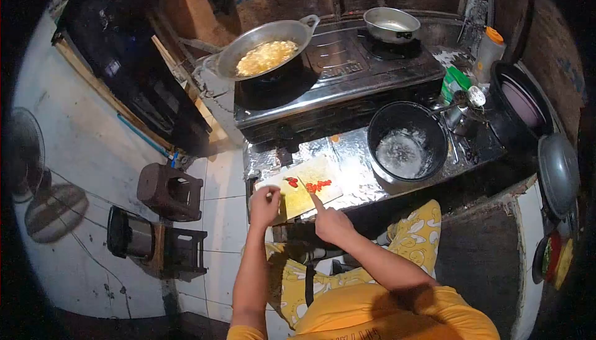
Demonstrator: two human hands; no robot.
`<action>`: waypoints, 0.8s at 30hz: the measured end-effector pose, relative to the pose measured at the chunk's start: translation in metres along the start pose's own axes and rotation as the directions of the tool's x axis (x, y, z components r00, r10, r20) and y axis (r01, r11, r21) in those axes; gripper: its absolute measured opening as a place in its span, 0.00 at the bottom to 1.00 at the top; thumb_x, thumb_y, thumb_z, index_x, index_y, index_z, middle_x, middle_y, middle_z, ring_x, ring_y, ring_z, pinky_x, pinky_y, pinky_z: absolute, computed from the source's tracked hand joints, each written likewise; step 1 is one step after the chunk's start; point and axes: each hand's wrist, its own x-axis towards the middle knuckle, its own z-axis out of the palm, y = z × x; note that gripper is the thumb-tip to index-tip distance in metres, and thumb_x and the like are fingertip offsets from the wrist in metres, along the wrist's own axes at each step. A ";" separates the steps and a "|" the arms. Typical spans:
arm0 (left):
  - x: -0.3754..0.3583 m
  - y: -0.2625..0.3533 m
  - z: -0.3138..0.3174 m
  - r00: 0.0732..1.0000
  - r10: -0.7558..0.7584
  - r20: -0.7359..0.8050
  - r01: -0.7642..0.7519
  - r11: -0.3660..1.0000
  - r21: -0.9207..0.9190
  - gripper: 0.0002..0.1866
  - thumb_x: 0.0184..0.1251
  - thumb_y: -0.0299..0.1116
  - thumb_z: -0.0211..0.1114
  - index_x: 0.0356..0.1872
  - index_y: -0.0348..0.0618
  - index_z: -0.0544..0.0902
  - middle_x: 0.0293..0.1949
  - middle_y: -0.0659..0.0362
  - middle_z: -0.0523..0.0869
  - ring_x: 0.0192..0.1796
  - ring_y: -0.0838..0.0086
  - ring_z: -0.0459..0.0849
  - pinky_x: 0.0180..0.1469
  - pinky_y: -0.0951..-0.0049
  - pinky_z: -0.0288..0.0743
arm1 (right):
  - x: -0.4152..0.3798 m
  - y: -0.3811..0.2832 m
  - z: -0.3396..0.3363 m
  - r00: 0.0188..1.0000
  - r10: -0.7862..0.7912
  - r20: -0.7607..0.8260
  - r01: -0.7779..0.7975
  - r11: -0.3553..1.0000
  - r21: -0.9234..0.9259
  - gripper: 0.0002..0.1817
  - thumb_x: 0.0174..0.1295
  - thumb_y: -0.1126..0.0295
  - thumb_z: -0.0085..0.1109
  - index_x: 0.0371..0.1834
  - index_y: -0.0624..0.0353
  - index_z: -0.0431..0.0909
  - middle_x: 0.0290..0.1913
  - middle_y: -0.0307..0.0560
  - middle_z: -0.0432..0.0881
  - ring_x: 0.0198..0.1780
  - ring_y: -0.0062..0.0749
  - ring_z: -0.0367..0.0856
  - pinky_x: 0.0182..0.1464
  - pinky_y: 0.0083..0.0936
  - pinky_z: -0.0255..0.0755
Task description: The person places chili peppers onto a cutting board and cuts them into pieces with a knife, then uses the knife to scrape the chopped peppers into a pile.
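Observation:
A light cutting board (320, 167) with a yellowish area lies on the foil-covered counter near its front edge. Chopped red chili (320, 186) sits in a short row on its right half, and a few larger red chili pieces (291, 181) lie left of the blade. My right hand (333, 224) is closed on a knife (302, 184), its index finger stretched toward the thin blade, which points away over the board. My left hand (266, 204) is over the board's left edge with fingers curled together; something small and pale shows at the fingertips, too small to name.
A wok (230, 48) of bubbling food stands on the stove's (335, 85) left burner, a metal pot (372, 17) on the right one. A black bucket (372, 132) with white residue stands right of the board. Utensils, a bottle (488, 57) and a dark tub (496, 101) crowd the right end.

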 end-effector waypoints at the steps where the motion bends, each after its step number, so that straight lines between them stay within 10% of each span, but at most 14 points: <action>1: 0.013 0.003 -0.001 0.991 0.123 -0.051 -0.117 0.988 0.106 0.09 0.67 0.34 0.65 0.43 0.41 0.86 0.38 0.51 0.88 0.40 0.62 0.87 0.45 0.65 0.80 | -0.001 0.001 0.001 1.000 -0.003 -0.010 0.003 1.000 -0.006 0.41 0.63 0.70 0.49 0.81 0.56 0.45 0.31 0.67 0.84 0.35 0.63 0.85 0.43 0.54 0.78; 9: 0.061 0.006 0.005 0.930 0.268 0.250 -0.345 0.873 0.346 0.08 0.65 0.33 0.66 0.43 0.48 0.88 0.48 0.55 0.82 0.50 0.55 0.84 0.53 0.59 0.79 | -0.004 -0.005 -0.008 0.998 0.041 0.051 -0.039 0.999 -0.035 0.40 0.66 0.68 0.48 0.81 0.56 0.43 0.36 0.69 0.84 0.39 0.63 0.85 0.46 0.54 0.79; 24: -0.013 0.007 0.021 0.991 0.131 0.014 -0.132 0.989 0.071 0.08 0.62 0.32 0.69 0.38 0.40 0.86 0.37 0.46 0.84 0.40 0.50 0.84 0.45 0.56 0.78 | -0.014 -0.012 -0.018 0.999 0.024 0.042 -0.024 1.000 -0.015 0.39 0.65 0.70 0.47 0.80 0.55 0.47 0.36 0.70 0.84 0.38 0.65 0.85 0.46 0.56 0.78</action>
